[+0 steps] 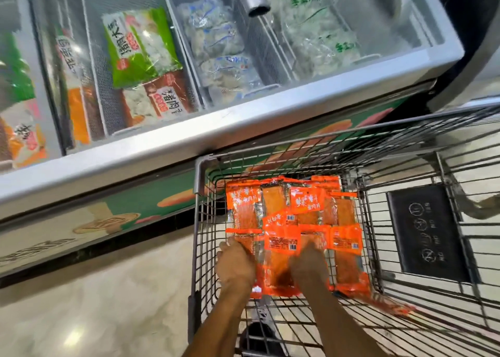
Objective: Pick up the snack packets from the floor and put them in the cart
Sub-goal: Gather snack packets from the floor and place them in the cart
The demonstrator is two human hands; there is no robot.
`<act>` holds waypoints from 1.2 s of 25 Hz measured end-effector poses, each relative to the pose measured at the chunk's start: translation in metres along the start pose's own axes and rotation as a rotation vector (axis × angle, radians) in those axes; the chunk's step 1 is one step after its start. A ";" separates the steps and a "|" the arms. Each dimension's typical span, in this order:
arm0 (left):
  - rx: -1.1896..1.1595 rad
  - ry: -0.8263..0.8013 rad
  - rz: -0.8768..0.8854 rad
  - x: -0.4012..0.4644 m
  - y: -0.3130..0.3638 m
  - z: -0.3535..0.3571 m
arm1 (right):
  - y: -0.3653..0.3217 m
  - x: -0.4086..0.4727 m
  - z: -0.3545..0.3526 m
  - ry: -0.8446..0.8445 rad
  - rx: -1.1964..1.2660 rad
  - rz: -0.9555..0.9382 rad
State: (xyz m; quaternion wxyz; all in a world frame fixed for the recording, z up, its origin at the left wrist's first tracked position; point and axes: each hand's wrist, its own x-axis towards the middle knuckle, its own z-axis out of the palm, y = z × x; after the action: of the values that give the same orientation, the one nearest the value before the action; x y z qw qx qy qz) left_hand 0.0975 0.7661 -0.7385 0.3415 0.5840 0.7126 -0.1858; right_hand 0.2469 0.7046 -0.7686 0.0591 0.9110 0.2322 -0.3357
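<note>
head view, steeply downward (close) into cart

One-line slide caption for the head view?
Both hands lay orange snack packets in the cart beside a freezer.

you've got a heap of orange snack packets lying flat and overlapping on the floor of the wire cart, bunched at its far-left end; some show clear windows and barcodes.
</note>
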 end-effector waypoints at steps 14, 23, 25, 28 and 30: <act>-0.090 0.684 0.744 -0.203 0.063 -0.313 | -0.064 -0.257 -0.273 0.660 0.337 -0.489; -0.242 0.860 0.666 -0.385 0.006 -0.330 | 0.002 -0.378 -0.349 0.737 0.437 -0.710; -0.302 0.899 0.588 -0.415 -0.041 -0.316 | 0.009 -0.404 -0.345 0.706 0.407 -0.787; -0.417 0.992 0.429 -0.464 -0.119 -0.304 | 0.011 -0.451 -0.320 0.626 0.392 -0.913; -0.443 1.038 0.326 -0.493 -0.175 -0.293 | 0.009 -0.483 -0.296 0.552 0.376 -0.982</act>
State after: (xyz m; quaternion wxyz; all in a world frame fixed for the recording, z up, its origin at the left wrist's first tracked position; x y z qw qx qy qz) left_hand -0.1080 0.5693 -0.2104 0.0860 0.6153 0.7093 0.3330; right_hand 0.1015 0.5895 -0.2330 -0.3281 0.7453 0.5699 -0.1100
